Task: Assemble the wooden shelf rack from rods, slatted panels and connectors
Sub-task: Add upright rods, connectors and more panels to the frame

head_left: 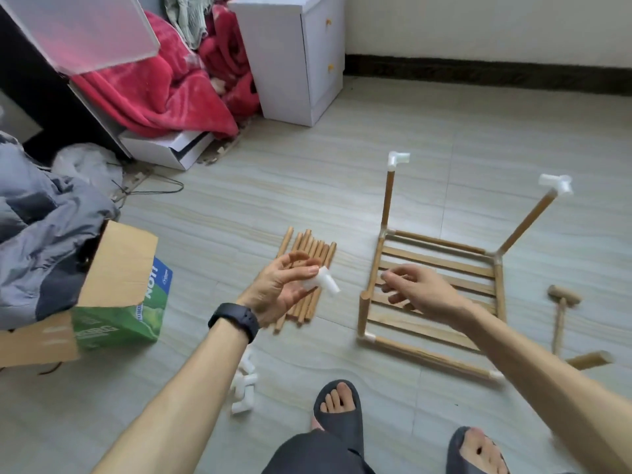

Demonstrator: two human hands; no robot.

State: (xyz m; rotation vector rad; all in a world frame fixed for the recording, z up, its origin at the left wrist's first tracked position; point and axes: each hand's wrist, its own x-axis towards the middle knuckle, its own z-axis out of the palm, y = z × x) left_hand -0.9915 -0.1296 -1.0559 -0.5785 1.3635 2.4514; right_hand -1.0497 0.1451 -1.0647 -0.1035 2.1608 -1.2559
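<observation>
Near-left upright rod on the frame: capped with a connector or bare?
Bare. The near-left upright rod ends in plain wood; both far uprights carry white connectors.

Soft, even daylight is lighting the floor [307, 172]; shadows are falling faint and edgeless. The right hand [420, 289] and the mallet [563, 297] at 3 o'clock are smearing with motion blur. The white connector [323, 282] is washing out. The baseboard [478, 71] at 1 o'clock is slanting under wide-angle distortion.

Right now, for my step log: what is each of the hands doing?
Left hand: holds a white connector.
Right hand: open, fingers loosely curled, nothing visible in it.
</observation>
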